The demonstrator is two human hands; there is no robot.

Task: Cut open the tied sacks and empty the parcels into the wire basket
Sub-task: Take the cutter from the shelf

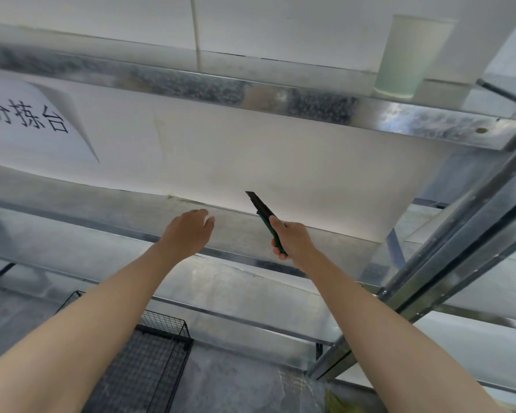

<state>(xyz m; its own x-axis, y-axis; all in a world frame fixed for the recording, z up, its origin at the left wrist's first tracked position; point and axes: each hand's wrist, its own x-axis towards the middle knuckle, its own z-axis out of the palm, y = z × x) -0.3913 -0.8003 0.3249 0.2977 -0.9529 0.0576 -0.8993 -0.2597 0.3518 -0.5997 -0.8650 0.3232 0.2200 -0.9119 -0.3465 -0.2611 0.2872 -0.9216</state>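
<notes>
Bare and nearest the lens, the left forearm [87, 323] and right forearm [385, 323] stretch from the near edge toward the far wall. Right hand [294, 241] fingers are curled tight round the green handle of a slim utility knife [264, 214], thumb lying along the handle's upper side, dark blade extended and pointing up and slightly left in front of the white wall panel [280, 162]. Left hand [188, 232] has its back to the camera, fingers loose and slightly bent, holding nothing, near the knife yet apart from it. Below the left forearm, at the near left, sits the black wire mesh basket [166, 321], partly hidden by that arm; what lies inside cannot be told. Behind the hands run the shiny galvanised rails of a metal shelf frame [280, 96], with a slanted upright at the right. A pale green paper cup [405, 55] stands upright on the top rail at the far right. A white paper sign with black characters [33, 120] hangs on the far left, one corner curling away
</notes>
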